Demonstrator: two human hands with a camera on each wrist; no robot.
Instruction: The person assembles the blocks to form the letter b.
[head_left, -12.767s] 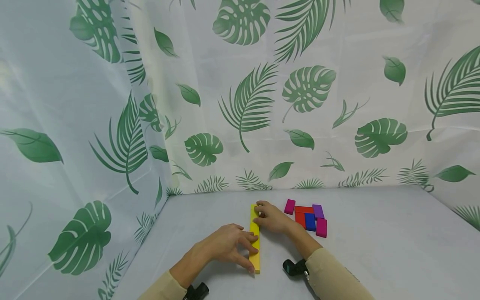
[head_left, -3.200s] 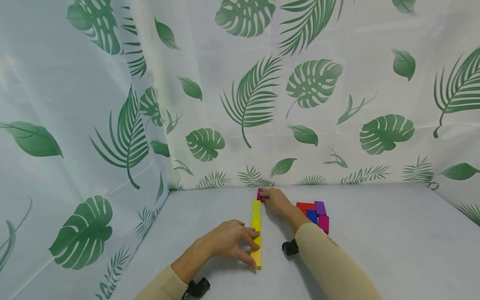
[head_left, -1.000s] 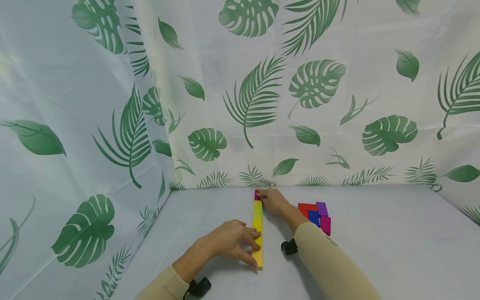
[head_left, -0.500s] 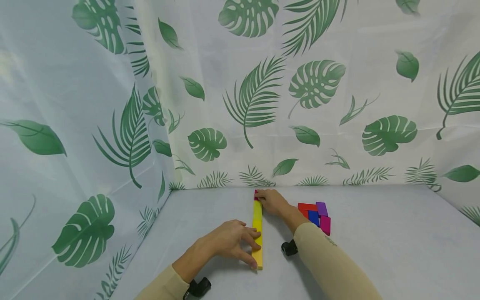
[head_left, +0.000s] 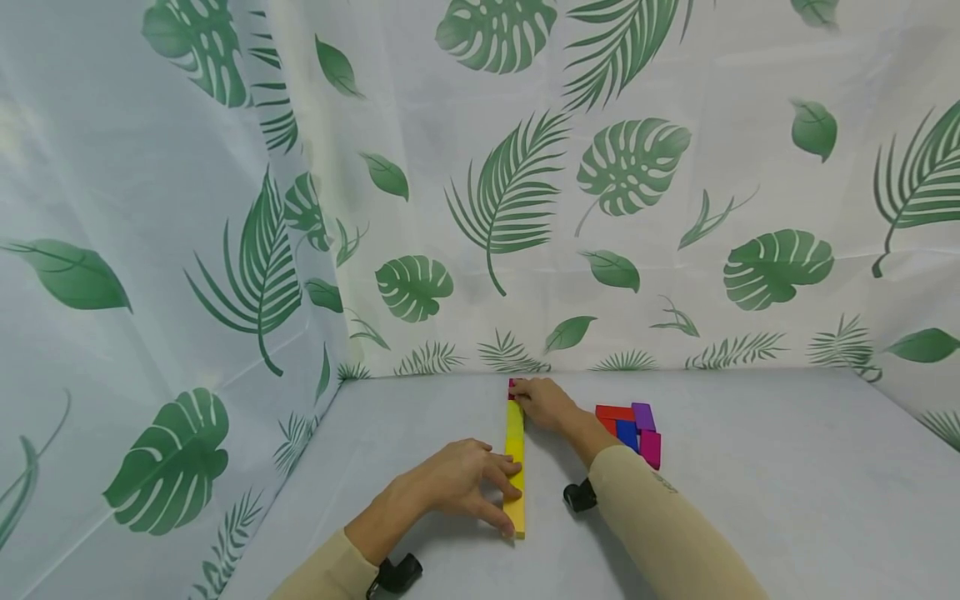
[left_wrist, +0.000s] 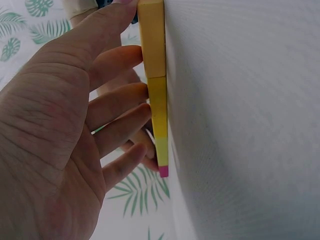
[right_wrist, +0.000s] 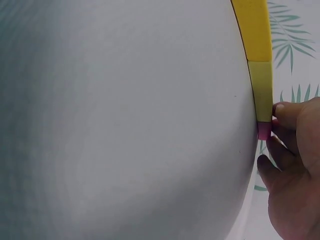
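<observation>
A straight row of yellow blocks (head_left: 514, 458) lies on the table, shading from orange-yellow at the near end to a light yellow block (right_wrist: 262, 90) farther off. At its far end sits a magenta block (right_wrist: 263, 131), against the light yellow one. My right hand (head_left: 546, 402) bends over that end, holding the magenta block between thumb and fingertips and partly covering it. Spread along the near half of the row is my left hand (head_left: 457, 479), its thumb at the near end. Its extended fingers (left_wrist: 120, 102) touch the side or top of the blocks; which, I cannot tell.
Right of the row lies a cluster of blocks: red (head_left: 615, 412), blue (head_left: 627, 435), purple (head_left: 642, 417) and magenta (head_left: 651, 450), partly hidden by my right forearm. Leaf-printed cloth (head_left: 637, 317) hangs behind and left of the grey-white table (head_left: 750, 483).
Since the earliest frame, the right hand has brought a magenta block from the cluster to the row's far end. In the last second its fingers have shifted slightly over it; the left hand stays.
</observation>
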